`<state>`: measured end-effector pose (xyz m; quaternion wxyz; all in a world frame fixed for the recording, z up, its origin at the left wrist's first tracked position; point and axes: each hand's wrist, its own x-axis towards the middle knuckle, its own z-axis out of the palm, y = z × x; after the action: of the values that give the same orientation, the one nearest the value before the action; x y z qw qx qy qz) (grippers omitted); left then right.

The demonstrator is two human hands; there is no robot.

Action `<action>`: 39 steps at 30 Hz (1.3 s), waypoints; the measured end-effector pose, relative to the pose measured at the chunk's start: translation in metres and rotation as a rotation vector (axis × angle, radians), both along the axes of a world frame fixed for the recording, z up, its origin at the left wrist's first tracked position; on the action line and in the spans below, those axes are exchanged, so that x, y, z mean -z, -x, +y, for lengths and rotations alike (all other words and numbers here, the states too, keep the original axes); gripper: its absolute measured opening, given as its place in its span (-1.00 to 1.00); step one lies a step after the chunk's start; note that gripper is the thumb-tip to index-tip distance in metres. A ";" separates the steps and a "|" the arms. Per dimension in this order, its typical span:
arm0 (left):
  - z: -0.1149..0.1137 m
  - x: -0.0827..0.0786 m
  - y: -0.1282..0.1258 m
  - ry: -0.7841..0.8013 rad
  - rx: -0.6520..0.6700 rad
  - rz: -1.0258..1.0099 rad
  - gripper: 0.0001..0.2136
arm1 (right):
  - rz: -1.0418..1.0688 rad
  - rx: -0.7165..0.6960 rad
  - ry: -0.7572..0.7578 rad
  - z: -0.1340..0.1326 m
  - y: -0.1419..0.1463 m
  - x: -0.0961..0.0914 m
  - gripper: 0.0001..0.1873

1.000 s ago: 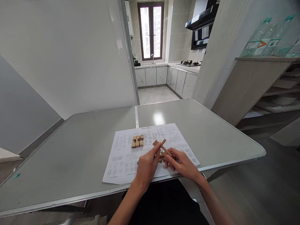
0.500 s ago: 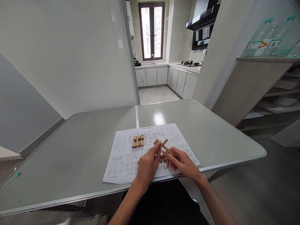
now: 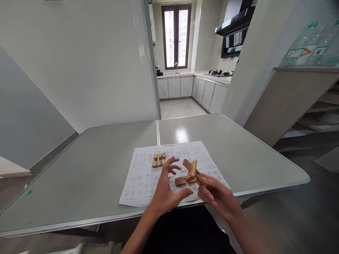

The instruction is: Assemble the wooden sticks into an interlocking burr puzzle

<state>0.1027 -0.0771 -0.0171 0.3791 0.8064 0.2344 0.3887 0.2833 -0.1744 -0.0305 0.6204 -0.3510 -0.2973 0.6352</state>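
My right hand (image 3: pixel 217 195) grips one end of a cluster of crossed wooden puzzle pieces (image 3: pixel 192 170), raised above the paper. To its left, my left hand (image 3: pixel 169 188) holds nothing, its fingers and thumb spread apart. Beneath the raised cluster lies a notched wooden piece (image 3: pixel 180 181), partly hidden. Several more wooden blocks (image 3: pixel 158 160) sit grouped on the sheet beyond my left hand, one bearing a dark mark. Under everything is a white instruction sheet (image 3: pixel 132 197) printed with small diagrams.
The sheet lies on a grey-green table (image 3: pixel 87 176) near its front edge. A small teal scrap (image 3: pixel 28 193) is at the far left. On the right, plastic bottles (image 3: pixel 304 53) stand on a shelf unit (image 3: pixel 275 102). A kitchen opens beyond the table.
My left hand has let go of the crossed wooden pieces, moved left and spread its fingers. My right hand has kept hold and turned the pieces. The view has shifted slightly.
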 end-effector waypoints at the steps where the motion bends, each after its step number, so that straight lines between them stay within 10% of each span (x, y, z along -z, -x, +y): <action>1: -0.001 -0.006 0.003 0.008 0.037 -0.002 -0.17 | 0.048 -0.034 0.013 -0.003 0.005 -0.001 -0.71; 7: -0.006 -0.030 0.010 0.186 0.226 -0.101 -0.24 | 0.396 -0.276 0.015 -0.011 0.035 0.000 -0.77; 14: -0.004 -0.013 0.007 0.366 0.126 -0.160 -0.38 | 0.588 -0.442 0.026 -0.011 0.065 -0.005 -0.74; 18: 0.000 -0.002 0.009 0.563 -0.030 -0.247 -0.43 | 0.148 -0.347 0.076 -0.009 0.059 -0.006 -0.57; 26: 0.011 0.010 0.021 0.700 -0.202 -0.133 -0.43 | -1.293 0.313 -0.102 0.006 0.002 0.014 -0.81; 39: 0.010 0.017 0.023 0.719 -0.250 0.001 -0.32 | -1.436 0.092 -0.101 0.017 -0.017 0.023 -0.83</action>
<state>0.0800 -0.0675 -0.0344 0.5875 0.5871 0.4526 0.3245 0.3003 -0.1575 -0.0532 0.3135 -0.6649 -0.6457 0.2066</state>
